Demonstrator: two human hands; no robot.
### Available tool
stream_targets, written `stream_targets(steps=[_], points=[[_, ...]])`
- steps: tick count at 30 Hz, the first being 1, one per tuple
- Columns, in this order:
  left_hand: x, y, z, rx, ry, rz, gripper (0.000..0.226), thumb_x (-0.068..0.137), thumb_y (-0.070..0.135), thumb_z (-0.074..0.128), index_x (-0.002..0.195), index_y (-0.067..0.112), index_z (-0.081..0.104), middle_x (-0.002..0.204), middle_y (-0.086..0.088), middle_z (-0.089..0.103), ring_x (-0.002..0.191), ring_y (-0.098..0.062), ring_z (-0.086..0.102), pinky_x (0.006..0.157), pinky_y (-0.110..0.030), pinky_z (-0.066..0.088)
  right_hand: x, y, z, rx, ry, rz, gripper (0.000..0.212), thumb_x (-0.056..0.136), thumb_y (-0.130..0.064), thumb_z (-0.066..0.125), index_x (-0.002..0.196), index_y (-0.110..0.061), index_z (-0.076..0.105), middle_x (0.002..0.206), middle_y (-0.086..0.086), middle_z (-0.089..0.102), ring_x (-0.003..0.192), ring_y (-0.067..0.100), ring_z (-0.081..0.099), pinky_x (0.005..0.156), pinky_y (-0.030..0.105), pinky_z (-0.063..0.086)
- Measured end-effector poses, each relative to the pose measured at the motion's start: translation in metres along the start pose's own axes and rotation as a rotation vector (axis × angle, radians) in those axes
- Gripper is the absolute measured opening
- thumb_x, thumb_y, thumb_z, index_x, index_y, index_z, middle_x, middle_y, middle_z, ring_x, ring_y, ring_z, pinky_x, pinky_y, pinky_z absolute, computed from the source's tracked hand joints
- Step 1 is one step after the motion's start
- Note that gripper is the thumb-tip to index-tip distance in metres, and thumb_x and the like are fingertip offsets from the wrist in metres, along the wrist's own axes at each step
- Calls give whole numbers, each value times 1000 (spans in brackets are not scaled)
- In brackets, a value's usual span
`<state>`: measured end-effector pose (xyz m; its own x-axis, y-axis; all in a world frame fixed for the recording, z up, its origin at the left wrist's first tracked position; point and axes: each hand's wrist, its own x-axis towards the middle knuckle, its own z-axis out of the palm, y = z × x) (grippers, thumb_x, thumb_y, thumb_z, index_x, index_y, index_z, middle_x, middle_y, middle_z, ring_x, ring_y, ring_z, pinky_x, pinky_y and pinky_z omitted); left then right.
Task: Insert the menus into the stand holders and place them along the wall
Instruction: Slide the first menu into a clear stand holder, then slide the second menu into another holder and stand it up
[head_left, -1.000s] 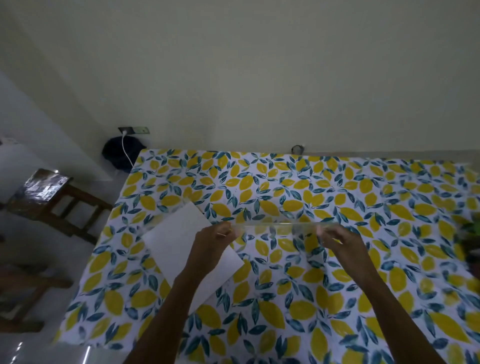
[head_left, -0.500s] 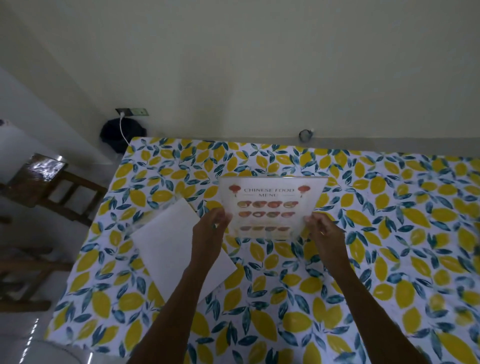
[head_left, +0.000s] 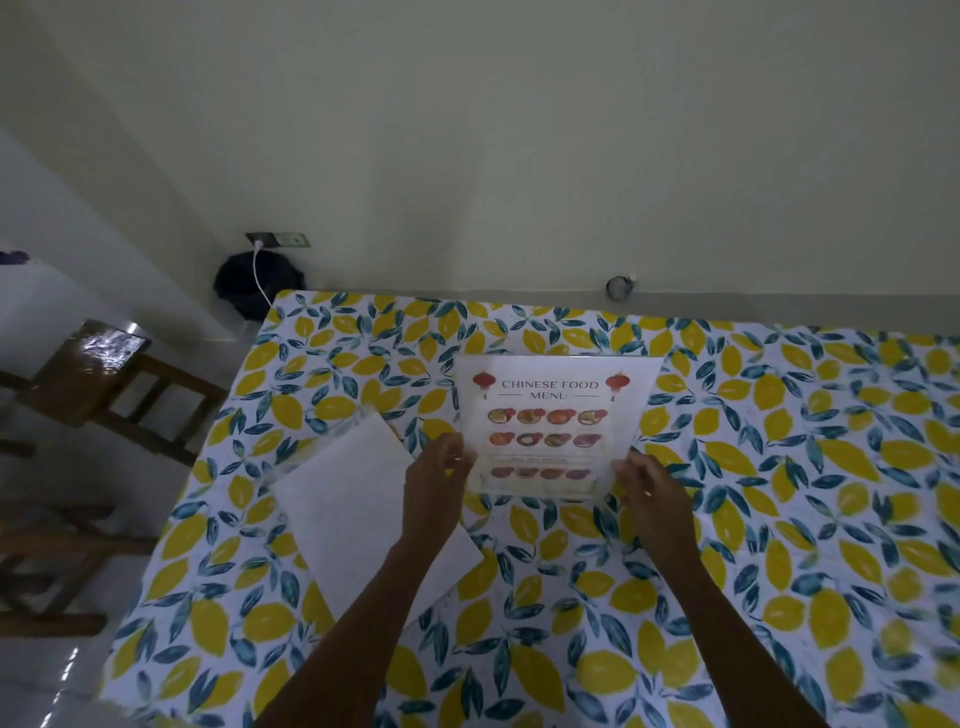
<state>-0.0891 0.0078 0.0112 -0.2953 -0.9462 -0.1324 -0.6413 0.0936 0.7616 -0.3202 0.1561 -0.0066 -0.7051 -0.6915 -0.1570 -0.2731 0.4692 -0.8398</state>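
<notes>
Left hand (head_left: 434, 486): fingers pinched on menu (head_left: 557, 423) lower left edge | right hand (head_left: 652, 496): fingers pinched on lower right edge | menu: printed face toward camera, title at far end, long axis running away toward wall (head_left: 519, 156); held over table (head_left: 779, 519), mid-width | white sheet (head_left: 358, 514): flat on table, under left forearm

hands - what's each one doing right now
Left hand: closed on the menu stand, lower left edge.
Right hand: closed on its lower right edge.

Home dining spot: lemon-print tablecloth (head_left: 779, 467), wooden chair (head_left: 104, 384), wall socket (head_left: 278, 239).
</notes>
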Motion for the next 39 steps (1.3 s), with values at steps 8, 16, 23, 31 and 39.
stream_targets(steps=[8, 16, 23, 31, 39], points=[[-14, -4, -14, -66, -53, 33, 26, 89, 23, 68, 110, 23, 54, 111, -1, 65, 94, -16, 66, 78, -34, 55, -19, -17, 1, -67, 21, 132, 32, 92, -37, 59, 120, -22, 62, 111, 3, 68, 99, 23, 63, 84, 38, 49], [-67, -67, -71, -48, -115, 21, 29, 89, 33, 68, 113, 21, 58, 111, 1, 61, 95, -19, 63, 86, -40, 54, -98, -49, 33, -169, 8, -97, 30, 93, -17, 61, 122, -8, 59, 117, 12, 68, 103, 25, 66, 80, 27, 45], [-115, -146, -132, -48, -111, -72, 31, 91, 30, 66, 117, 17, 57, 111, -1, 58, 93, -18, 62, 79, -34, 52, -152, -88, 122, -190, -156, -153, 29, 92, -21, 63, 119, -12, 61, 116, 9, 68, 102, 23, 66, 80, 31, 50], [-118, -208, -164, 47, -106, -195, 23, 90, 29, 64, 104, 11, 59, 100, -3, 57, 94, -21, 54, 80, -34, 42, -150, -114, 200, -318, -332, -107, 36, 88, -26, 66, 123, -18, 59, 119, 7, 67, 101, 23, 64, 91, 39, 52], [-76, -207, -150, -52, -103, -376, 49, 89, 36, 66, 130, 11, 53, 124, -10, 60, 113, -28, 59, 92, -39, 50, -86, -102, 246, -634, -345, -84, 49, 88, -31, 61, 131, -12, 49, 125, 19, 55, 117, 37, 53, 98, 43, 43]])
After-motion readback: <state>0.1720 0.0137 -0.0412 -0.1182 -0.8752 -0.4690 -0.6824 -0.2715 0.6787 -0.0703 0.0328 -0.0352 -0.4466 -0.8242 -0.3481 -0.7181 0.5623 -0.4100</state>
